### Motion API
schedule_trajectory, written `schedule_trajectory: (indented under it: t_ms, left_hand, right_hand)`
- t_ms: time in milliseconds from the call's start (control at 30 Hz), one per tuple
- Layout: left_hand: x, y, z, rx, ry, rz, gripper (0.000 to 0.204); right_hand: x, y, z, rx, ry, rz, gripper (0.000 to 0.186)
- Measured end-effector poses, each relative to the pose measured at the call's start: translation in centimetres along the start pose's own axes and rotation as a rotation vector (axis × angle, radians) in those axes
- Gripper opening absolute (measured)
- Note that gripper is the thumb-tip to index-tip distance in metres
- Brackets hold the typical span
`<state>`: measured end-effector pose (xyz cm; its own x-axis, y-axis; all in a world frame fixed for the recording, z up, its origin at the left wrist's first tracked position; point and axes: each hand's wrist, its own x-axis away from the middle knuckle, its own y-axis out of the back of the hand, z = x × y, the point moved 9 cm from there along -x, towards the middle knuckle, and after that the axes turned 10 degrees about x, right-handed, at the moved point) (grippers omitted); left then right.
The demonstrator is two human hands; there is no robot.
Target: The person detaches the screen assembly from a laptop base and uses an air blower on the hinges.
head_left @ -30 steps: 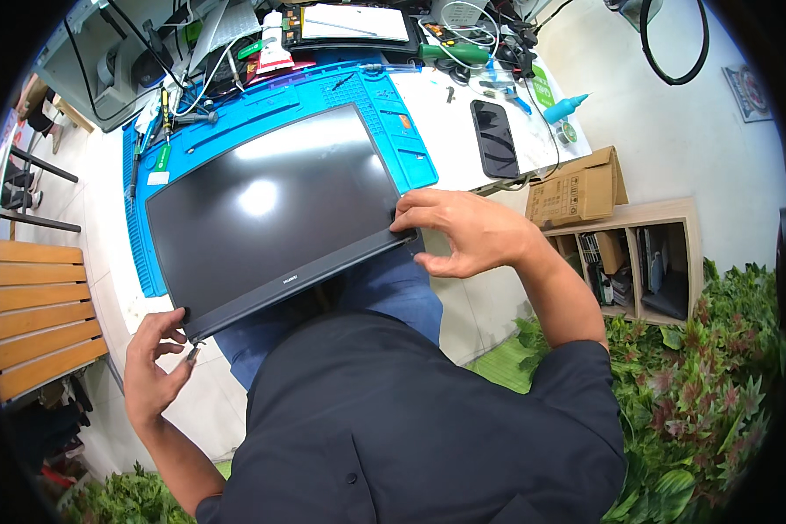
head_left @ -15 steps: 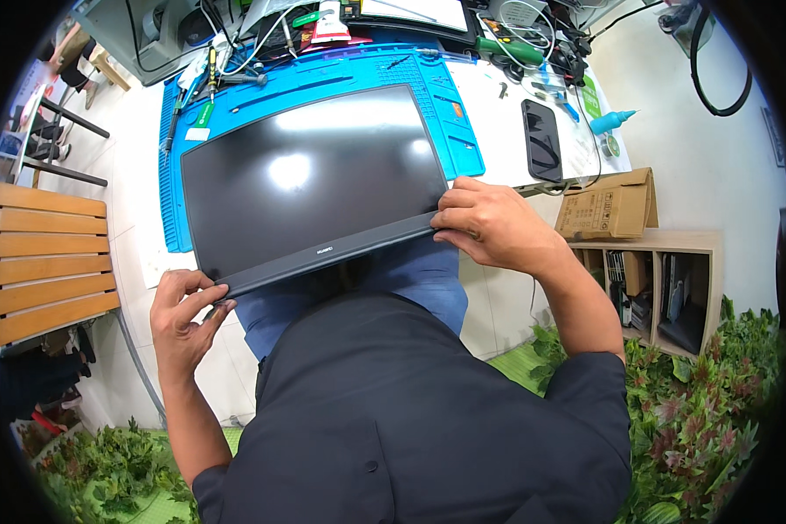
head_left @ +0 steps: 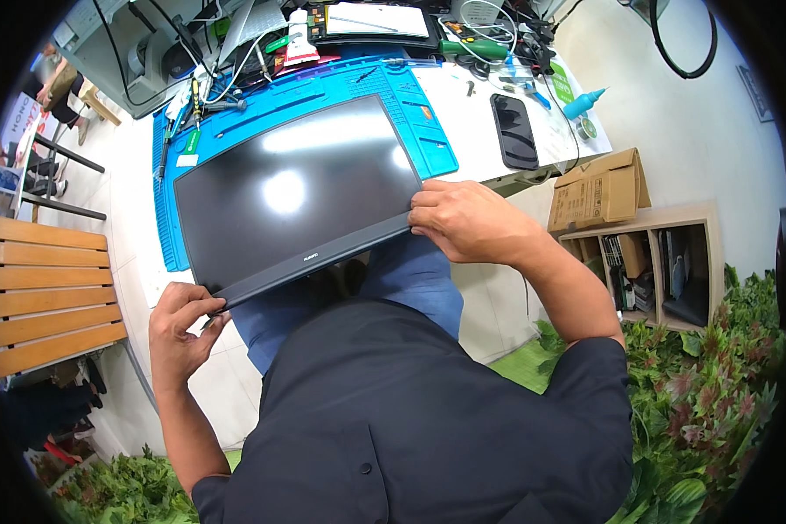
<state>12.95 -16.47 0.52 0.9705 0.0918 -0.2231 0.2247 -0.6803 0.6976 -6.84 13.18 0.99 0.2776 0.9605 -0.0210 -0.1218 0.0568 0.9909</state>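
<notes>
Keep the laptop display panel level: left hand pinches its seven-o'clock corner, right hand apparently clamps the four-o'clock corner.

— What's different from a second ago?

— I've drawn the dark screen panel nearer to me; its lower edge now hangs past the blue mat, over my lap.

— And your hands?

— My left hand has come up to pinch the lower left corner. My right hand has slid with the right corner.
</notes>
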Motion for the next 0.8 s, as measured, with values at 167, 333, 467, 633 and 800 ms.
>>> schedule_trajectory:
  t_ms: [167,333,467,633,800]
  left_hand:
    - [-1.3,0.8,-2.0,0.118,-0.071,0.211,0.067]
    - [-2.8,2.7,-2.7,0.328,-0.029,0.164,0.089]
    - [-5.6,-0.3,-7.9,0.193,-0.083,0.132,0.05]
    - [-8.0,-7.3,-12.3,0.006,-0.203,0.114,0.031]
    - [-10.9,-13.2,-11.8,-0.008,-0.268,0.125,0.029]
  right_hand:
    - [0.4,-0.5,0.3,0.07,0.005,0.005,0.006]
    - [0.5,-0.6,0.7,0.107,0.006,0.025,0.007]
    - [1.1,-1.2,0.8,0.136,-0.008,0.0,0.01]
    - [1.7,-1.6,1.2,0.211,0.008,-0.097,0.008]
    - [2.5,-2.0,1.6,0.307,0.028,-0.223,0.016]
